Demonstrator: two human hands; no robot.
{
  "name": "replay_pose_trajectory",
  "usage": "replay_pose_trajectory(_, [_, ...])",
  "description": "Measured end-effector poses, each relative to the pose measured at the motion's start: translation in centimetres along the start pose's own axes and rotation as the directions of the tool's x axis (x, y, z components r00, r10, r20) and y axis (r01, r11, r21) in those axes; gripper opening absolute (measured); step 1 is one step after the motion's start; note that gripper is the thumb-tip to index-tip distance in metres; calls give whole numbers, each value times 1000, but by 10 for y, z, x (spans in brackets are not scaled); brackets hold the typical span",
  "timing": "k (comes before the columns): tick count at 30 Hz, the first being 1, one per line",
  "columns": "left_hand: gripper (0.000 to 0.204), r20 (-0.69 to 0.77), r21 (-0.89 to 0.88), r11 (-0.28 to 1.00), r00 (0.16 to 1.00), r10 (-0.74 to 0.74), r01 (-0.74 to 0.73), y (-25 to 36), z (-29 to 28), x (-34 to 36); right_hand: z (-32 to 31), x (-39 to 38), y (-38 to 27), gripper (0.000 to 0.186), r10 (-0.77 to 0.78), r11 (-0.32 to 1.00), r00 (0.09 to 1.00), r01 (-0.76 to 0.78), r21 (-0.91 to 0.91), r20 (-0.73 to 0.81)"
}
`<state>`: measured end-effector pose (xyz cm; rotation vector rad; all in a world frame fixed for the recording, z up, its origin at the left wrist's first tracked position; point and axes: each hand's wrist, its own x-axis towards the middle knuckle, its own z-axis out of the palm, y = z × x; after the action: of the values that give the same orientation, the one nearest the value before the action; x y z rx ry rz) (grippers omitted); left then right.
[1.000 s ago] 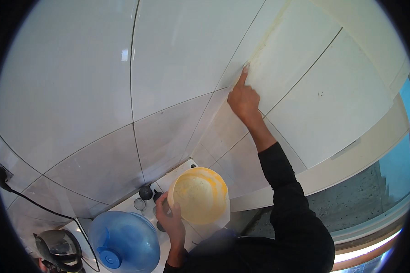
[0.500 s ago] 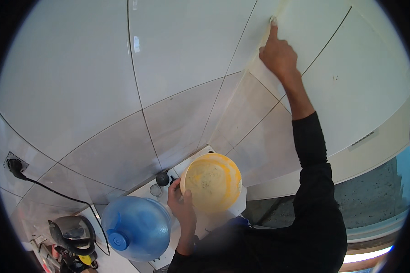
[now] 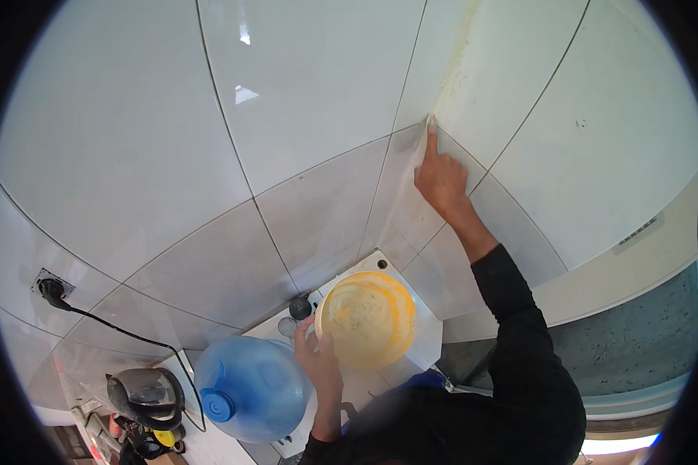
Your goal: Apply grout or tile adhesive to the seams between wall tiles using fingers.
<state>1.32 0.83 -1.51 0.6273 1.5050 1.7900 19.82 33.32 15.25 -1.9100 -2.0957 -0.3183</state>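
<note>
High at the inside corner of the tiled walls, my right hand point(image 3: 444, 180) presses a stretched index finger against the joint; its other fingers are curled and I see nothing in them. The fingertip looks whitish. A pale yellowish strip of filler point(image 3: 455, 58) runs up the corner joint above it. Lower down, my left hand point(image 3: 318, 360) grips the left rim of a round plastic bucket point(image 3: 402, 314), thumb over the edge. Yellow smears mark the bucket's inner wall, and dark specks dot its cloudy bottom.
A large blue water bottle point(image 3: 256, 387) stands left of my left hand. Beyond it are a kettle point(image 3: 146, 397) and a black plug point(image 3: 53, 291) in a wall socket, its cable hanging down. A small glass point(image 3: 288, 326) and a dark round object point(image 3: 300, 308) sit behind the bucket.
My right hand has slid down the corner joint, fingertip still on it. The left hand keeps its hold on the bucket. The whole view has shifted slightly.
</note>
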Motion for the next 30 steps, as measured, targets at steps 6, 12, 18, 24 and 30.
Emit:
replay_pose_trajectory(6, [40,23,-25,996,996,-85,86,9,2,4,1,-114,51,81,-452,845,835,288,451,315])
replay_pose_trajectory(12, [54,51,-155,982,994,-99,106,17,8,21,-58,-219,67,83,-704,675,523,279,683,481])
replay_pose_trajectory(18, [57,3,-128,988,996,-90,89,51,2,8,-49,-263,121,74,-699,647,645,389,655,308])
replay_pose_trajectory(24, [56,-19,42,958,958,285,-284,82,8,-5,-43,-271,145,48,-543,662,826,309,683,153])
replay_pose_trajectory(30, [68,44,124,937,946,322,-325,116,16,-27,-113,-250,103,45,-523,516,795,9,856,306])
